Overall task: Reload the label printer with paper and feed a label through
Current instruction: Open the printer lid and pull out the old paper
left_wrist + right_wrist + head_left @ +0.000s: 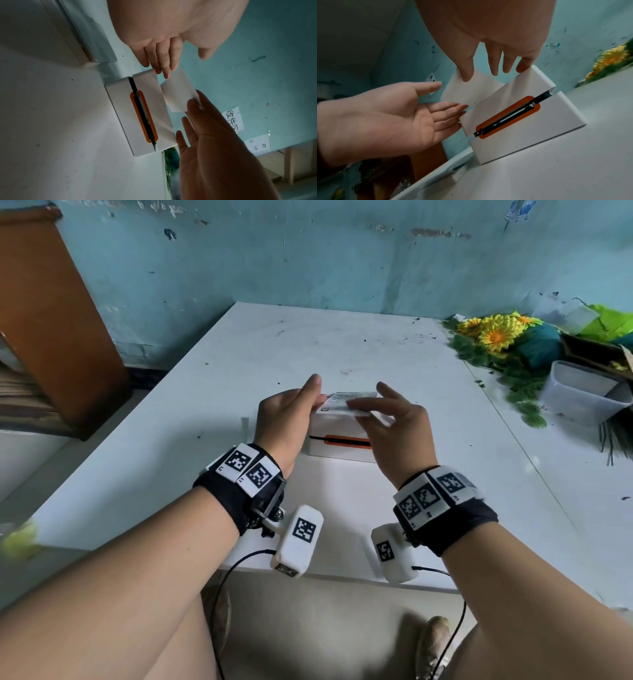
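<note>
A white label printer (337,451) with an orange-rimmed slot (346,441) stands on the white table (239,364). Just above its top, a printed label sheet (346,402) is held flat. My right hand (380,405) pinches the sheet's right end between thumb and index finger, as the left wrist view shows on the sheet (178,93). My left hand (310,402) is at the sheet's left end, fingers straight. In the right wrist view its palm faces up and its fingertips (462,106) touch the sheet (467,89) beside the printer (530,121). The printer's back is hidden.
Artificial yellow flowers (493,333) and green leaves lie at the table's far right, beside a clear plastic tub (579,395). A brown cabinet (51,330) stands to the left. The wall (308,261) lies behind the table.
</note>
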Demonstrator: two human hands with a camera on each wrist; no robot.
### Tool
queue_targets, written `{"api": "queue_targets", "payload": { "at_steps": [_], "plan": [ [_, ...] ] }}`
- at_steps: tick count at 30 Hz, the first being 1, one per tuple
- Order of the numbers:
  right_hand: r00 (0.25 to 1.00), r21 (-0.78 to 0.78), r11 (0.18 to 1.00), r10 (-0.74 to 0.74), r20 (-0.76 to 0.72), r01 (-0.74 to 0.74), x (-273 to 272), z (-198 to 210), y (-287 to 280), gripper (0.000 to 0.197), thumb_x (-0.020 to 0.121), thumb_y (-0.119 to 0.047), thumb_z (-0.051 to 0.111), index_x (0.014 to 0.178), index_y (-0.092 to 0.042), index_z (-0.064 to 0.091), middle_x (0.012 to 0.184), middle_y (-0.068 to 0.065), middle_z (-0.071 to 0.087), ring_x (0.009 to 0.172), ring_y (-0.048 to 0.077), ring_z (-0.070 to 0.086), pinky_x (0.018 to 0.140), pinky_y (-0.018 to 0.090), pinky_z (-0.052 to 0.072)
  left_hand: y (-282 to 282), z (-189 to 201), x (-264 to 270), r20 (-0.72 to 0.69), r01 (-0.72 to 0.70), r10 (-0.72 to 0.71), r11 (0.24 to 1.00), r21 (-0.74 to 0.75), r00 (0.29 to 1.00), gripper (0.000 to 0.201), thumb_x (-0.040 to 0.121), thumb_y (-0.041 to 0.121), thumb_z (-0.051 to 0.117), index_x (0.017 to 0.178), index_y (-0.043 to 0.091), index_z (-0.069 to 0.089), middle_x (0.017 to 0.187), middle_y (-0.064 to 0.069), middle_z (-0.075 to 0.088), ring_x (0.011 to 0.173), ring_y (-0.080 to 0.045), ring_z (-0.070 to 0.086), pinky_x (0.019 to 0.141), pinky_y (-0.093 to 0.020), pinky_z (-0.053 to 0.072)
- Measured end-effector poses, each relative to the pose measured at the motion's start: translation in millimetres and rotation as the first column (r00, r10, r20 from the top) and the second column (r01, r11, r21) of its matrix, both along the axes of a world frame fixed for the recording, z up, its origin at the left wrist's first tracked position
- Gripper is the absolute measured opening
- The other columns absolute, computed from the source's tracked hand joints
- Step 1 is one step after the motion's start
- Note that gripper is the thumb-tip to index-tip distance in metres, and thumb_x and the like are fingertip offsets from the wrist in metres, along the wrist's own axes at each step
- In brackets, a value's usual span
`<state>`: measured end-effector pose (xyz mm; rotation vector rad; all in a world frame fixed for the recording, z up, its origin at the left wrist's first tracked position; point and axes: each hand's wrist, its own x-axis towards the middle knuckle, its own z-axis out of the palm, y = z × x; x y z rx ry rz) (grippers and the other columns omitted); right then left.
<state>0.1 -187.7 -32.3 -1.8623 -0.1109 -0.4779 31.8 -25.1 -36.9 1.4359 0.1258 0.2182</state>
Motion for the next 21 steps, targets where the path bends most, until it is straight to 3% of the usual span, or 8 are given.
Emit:
{"api": "queue_targets", "payload": {
  "at_steps": [3,5,7,10,13,15,19,21],
  "plan": [
    [1.000,-0.026,1.000,0.013,-0.020,-0.014,0.3,-2.7,9.5,0.045,0.093,0.008,0.065,0.089,-0.034,0.083,0.146,0.005,0.066,0.147,0.008,0.049,0.112,0.016,0.041,3.4,-2.0,1.6,0.012,-0.015,0.014,0.999,0.049,1.000,0.022,0.090,0.018,0.082,0.110,0.011,0.080,0.101,0.000,0.082,0.083,0.004,0.074,0.080,-0.015,0.054],
    [1.000,-0.023,1.000,0.014,-0.025,-0.014,1.7,-2.3,12.4,0.053,0.092,0.010,0.064,0.083,-0.040,0.080,0.154,0.010,0.060,0.148,0.008,0.048,0.109,0.011,0.040,4.5,-3.3,0.0,0.037,-0.019,0.017,0.999,0.049,0.999,0.030,0.086,0.008,0.084,0.114,0.012,0.077,0.107,-0.001,0.080,0.098,-0.005,0.076,0.084,-0.018,0.057],
    [0.999,0.007,0.999,0.043,-0.012,-0.043,3.6,-3.7,12.3,0.054,0.091,0.010,0.066,0.083,-0.042,0.078,0.158,0.008,0.055,0.149,0.012,0.049,0.113,0.023,0.045,5.1,-2.9,-1.4,0.078,-0.040,0.035,0.997,0.063,0.996,0.033,0.082,0.004,0.086,0.110,0.018,0.076,0.112,-0.001,0.078,0.110,-0.012,0.073,0.092,-0.026,0.060],
    [0.997,0.046,0.998,0.049,0.054,-0.052,2.6,-4.1,12.2,0.043,0.088,0.008,0.072,0.101,-0.033,0.076,0.144,-0.009,0.062,0.141,0.017,0.059,0.105,0.031,0.057,5.9,-0.4,-2.0,0.102,-0.066,0.059,0.996,0.067,0.993,0.036,0.081,0.004,0.087,0.105,0.028,0.074,0.120,-0.001,0.072,0.113,-0.009,0.067,0.097,-0.033,0.060],
    [1.000,0.237,0.971,0.017,-0.011,-0.014,1.5,0.6,11.7,0.035,0.092,0.002,0.065,0.122,-0.016,0.064,0.136,0.000,0.065,0.110,0.001,0.073,0.085,0.023,0.062,6.6,1.3,-1.9,0.093,-0.054,0.049,0.997,0.053,0.994,0.036,0.081,0.004,0.087,0.107,0.025,0.075,0.122,0.000,0.072,0.106,0.001,0.070,0.095,-0.030,0.061],
    [0.997,0.392,0.920,0.024,-0.076,0.008,1.0,3.4,9.9,0.042,0.088,-0.011,0.062,0.130,-0.016,0.059,0.135,0.004,0.066,0.111,0.009,0.073,0.086,0.031,0.063,5.1,2.0,-3.3,0.095,-0.030,0.024,0.998,0.061,0.995,0.037,0.082,0.000,0.085,0.111,0.020,0.075,0.123,0.000,0.072,0.085,0.010,0.071,0.088,-0.026,0.062],
    [0.994,0.438,0.898,0.000,-0.107,0.047,-4.0,7.1,0.1,0.068,0.090,-0.008,0.079,0.147,-0.025,0.044,0.124,0.003,0.071,0.102,0.011,0.077,0.072,0.017,0.059,-1.7,4.2,-11.0,0.111,0.033,-0.040,0.997,0.070,0.993,0.036,0.083,-0.003,0.083,0.108,0.021,0.073,0.111,0.012,0.076,0.080,-0.008,0.079,0.079,-0.025,0.062],
    [0.992,0.393,0.915,-0.044,-0.121,0.089,-4.4,6.2,-5.7,0.070,0.088,-0.003,0.081,0.147,-0.020,0.046,0.111,0.009,0.077,0.089,0.011,0.080,0.070,0.023,0.061,-5.6,5.1,-14.8,0.123,0.075,-0.086,0.993,0.094,0.989,0.035,0.083,-0.004,0.082,0.106,0.021,0.073,0.099,0.015,0.078,0.084,-0.012,0.080,0.081,-0.029,0.065]
  ]
}}
